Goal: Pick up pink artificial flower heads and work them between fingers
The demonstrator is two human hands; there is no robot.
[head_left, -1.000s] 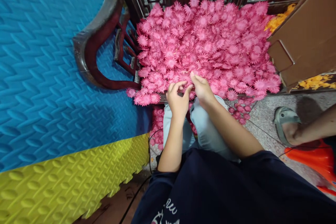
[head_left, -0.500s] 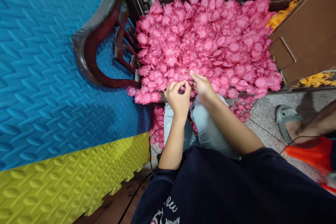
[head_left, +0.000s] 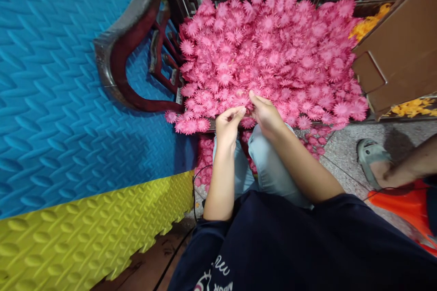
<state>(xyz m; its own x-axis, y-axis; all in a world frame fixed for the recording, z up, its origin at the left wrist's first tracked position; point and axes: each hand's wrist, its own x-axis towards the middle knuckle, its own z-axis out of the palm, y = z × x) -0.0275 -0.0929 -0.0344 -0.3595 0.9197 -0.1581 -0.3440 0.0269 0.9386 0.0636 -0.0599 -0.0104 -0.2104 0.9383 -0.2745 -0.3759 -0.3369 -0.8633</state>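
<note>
A large heap of pink artificial flowers [head_left: 273, 50] covers the seat of a dark wooden chair in front of me. My left hand [head_left: 227, 126] and my right hand [head_left: 265, 112] meet at the heap's near edge. Both pinch the same pink flower [head_left: 246, 109] between their fingertips. More pink flowers [head_left: 205, 154] lie fallen on the floor beside my knees, which are in light blue trousers [head_left: 262, 163].
The chair's curved armrest [head_left: 119, 50] stands to the left, against blue foam mats [head_left: 61, 77] and a yellow foam mat [head_left: 85, 232]. A brown cardboard box [head_left: 399, 50] sits at the right with orange flowers [head_left: 413, 107]. Another person's sandalled foot [head_left: 372, 163] and an orange stool [head_left: 406, 209] are at the far right.
My left hand's fingers have straightened and its wrist has turned slightly while both hands stay at the same flower. The other person's foot has shifted a little.
</note>
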